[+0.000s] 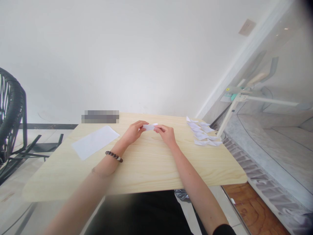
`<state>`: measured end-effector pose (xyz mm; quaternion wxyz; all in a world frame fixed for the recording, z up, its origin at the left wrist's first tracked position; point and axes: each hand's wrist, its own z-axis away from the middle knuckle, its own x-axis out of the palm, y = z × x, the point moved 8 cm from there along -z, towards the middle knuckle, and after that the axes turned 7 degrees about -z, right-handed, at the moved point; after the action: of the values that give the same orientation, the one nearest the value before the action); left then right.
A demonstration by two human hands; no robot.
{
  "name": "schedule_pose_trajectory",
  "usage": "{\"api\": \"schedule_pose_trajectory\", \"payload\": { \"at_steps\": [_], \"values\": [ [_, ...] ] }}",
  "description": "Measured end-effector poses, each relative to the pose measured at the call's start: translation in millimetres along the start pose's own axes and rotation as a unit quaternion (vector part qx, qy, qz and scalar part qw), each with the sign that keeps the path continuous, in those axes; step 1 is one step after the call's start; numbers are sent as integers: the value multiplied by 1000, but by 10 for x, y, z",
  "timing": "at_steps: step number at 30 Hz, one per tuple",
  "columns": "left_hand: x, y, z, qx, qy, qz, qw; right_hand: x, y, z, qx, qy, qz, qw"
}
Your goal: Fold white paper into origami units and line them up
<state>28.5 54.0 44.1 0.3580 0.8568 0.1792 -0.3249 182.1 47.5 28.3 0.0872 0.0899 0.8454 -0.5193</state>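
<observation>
One small folded paper (149, 127) sits near the far edge of the pale wooden table (149, 169), gripped at both ends. On my feed I have the left hand (134, 132) pinching its left end, the right hand (167, 133) pinching its right. Left of them lies a flat white sheet (95, 142); to my right, folded white pieces (201, 134) cluster together.

The left hand (133, 132) and right hand (166, 133) are bare. Around the left forearm (104, 168), at eight o'clock, sits a bracelet of round dark-brown beads (113, 156), one pale bead (119, 159) toward its four o'clock. A black fabric sleeve (223, 229) shows at five o'clock, a plain black fabric garment (144, 213) at six.
</observation>
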Motion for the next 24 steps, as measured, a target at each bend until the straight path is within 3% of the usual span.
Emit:
{"api": "schedule_pose_trajectory", "payload": {
  "at_steps": [7, 13, 17, 24],
  "values": [
    [28, -22, 8, -47, -26, -39, 998, -10, 30, 7, 30, 20, -87, 996],
    [-23, 40, 9, -26, -9, -76, 997, -8, -25, 5, 0, 13, -46, 999],
    [21, 45, 21, -47, -32, -29, 998, 1, -100, 14, -30, 15, -24, 999],
    [151, 4, 70, -159, -90, 139, 973, 141, -184, 51, -33, -40, -29, 998]
  ]
}}
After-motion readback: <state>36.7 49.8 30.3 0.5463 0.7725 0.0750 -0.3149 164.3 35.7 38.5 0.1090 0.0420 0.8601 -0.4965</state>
